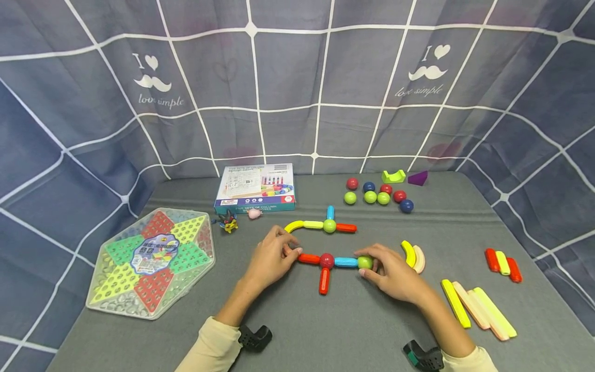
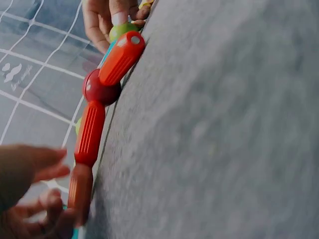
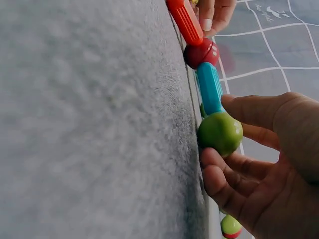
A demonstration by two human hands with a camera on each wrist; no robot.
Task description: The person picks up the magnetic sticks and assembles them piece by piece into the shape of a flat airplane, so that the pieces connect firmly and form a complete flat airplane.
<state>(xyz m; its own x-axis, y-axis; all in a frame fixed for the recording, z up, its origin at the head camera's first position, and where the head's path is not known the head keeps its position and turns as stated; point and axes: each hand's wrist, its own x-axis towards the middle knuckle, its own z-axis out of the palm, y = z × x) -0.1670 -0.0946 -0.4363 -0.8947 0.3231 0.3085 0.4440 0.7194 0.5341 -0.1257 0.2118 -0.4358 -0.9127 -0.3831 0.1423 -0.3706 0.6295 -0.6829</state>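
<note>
A toy construction of rods and balls lies between the hands: a red ball [image 1: 327, 260] joins a left red rod [image 1: 309, 259], a near red rod [image 1: 324, 281] and a ribbed blue rod [image 1: 346, 262]. My right hand [image 1: 392, 274] grips the green ball [image 3: 220, 133] on the blue rod's end, thumb on one side and fingers on the other. At the opposite end, my left hand [image 1: 273, 258] holds a blurred orange-red rod [image 2: 80, 191] in line with the left red rod; the head view hides it. Behind lies another construction around a green ball [image 1: 329, 226].
Loose balls [image 1: 370, 197] and a green arch block [image 1: 393, 176] lie at the back. Curved pieces [image 1: 409, 253], long rods [image 1: 479, 310] and short rods [image 1: 503, 264] are on the right. A Chinese checkers board [image 1: 155, 261], small figurine [image 1: 229, 221] and box [image 1: 254, 187] stand left.
</note>
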